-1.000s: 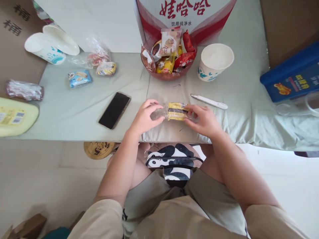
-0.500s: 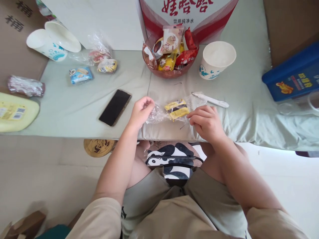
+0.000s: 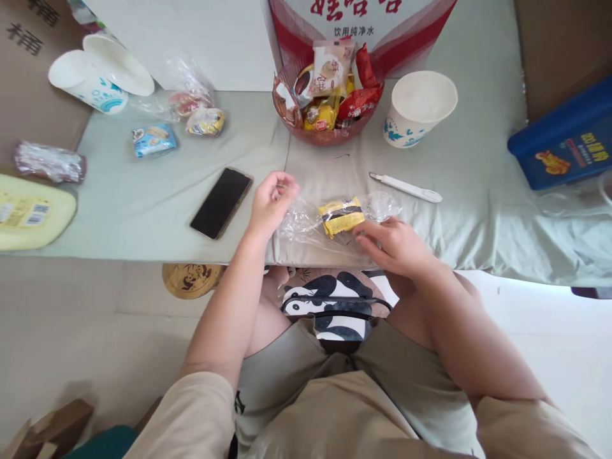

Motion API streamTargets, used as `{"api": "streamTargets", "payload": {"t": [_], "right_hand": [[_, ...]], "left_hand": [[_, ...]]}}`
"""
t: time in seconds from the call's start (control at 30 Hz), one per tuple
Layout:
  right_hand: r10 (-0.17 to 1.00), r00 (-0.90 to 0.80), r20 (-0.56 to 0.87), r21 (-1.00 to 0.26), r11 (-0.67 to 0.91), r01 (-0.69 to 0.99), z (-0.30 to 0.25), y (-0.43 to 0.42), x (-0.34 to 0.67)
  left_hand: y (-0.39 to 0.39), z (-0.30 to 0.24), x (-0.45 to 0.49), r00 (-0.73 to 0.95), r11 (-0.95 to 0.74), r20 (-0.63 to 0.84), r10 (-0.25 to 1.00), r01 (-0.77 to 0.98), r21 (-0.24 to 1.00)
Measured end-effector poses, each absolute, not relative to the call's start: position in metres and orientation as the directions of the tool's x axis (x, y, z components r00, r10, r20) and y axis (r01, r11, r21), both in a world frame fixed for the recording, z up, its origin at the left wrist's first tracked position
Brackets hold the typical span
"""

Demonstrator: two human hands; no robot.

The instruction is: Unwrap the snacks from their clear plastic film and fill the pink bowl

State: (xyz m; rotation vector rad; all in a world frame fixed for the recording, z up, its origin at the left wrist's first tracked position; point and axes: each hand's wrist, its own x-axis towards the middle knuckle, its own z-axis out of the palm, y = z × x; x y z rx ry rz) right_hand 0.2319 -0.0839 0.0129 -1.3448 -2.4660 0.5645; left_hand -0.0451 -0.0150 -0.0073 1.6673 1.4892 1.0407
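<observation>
A yellow snack packet with a dark band lies on the cloth, wrapped in clear plastic film that spreads out on both sides of it. Just above the film's left end is my left hand, its fingers loosely bent and slightly apart, with nothing visible in them. My right hand reaches in from the right with fingers stretched out. Its fingertips are at the packet's lower right edge and seem to touch it. Behind that hand lies a white utility knife.
Left of my left hand lies a black phone. A reddish bowl of wrapped snacks and a paper cup stand at the back. Small wrapped snacks lie farther left; a blue container stands at right.
My left hand has let go of the film's left end and lifted slightly away. My right hand has come off the right end, its fingers now lower at the packet's edge.
</observation>
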Motion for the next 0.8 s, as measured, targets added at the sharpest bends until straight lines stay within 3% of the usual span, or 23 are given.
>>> {"api": "streamTargets", "payload": {"t": [0.1, 0.2, 0.33, 0.47, 0.6, 0.8], "right_hand": [[0.929, -0.368, 0.049, -0.376, 0.358, 0.855, 0.010, -0.083, 0.225], [0.940, -0.302, 0.156, -0.334, 0.338, 0.880, 0.005, -0.081, 0.217], [0.897, -0.299, 0.325, -0.290, 0.396, 0.872, 0.002, -0.080, 0.207], [0.876, -0.399, 0.271, -0.335, 0.474, 0.814, 0.001, -0.078, 0.201], [0.908, -0.362, 0.213, -0.391, 0.418, 0.820, -0.001, -0.073, 0.199], [0.918, -0.320, 0.234, -0.574, 0.396, 0.716, -0.005, -0.067, 0.205]], "left_hand": [[-0.028, 0.002, -0.039, 0.305, -0.234, 0.083, 0.949, 0.503, 0.832], [-0.036, 0.009, -0.032, 0.429, -0.294, 0.017, 0.903, 0.591, 0.751], [-0.035, 0.005, -0.027, 0.327, -0.180, -0.029, 0.945, 0.590, 0.787], [-0.034, 0.002, -0.021, 0.177, 0.081, -0.148, 0.973, 0.335, 0.939], [-0.037, 0.007, -0.012, 0.145, 0.307, -0.307, 0.940, 0.023, 0.951], [-0.028, 0.009, -0.010, 0.019, 0.383, -0.383, 0.923, 0.011, 0.924]]}}
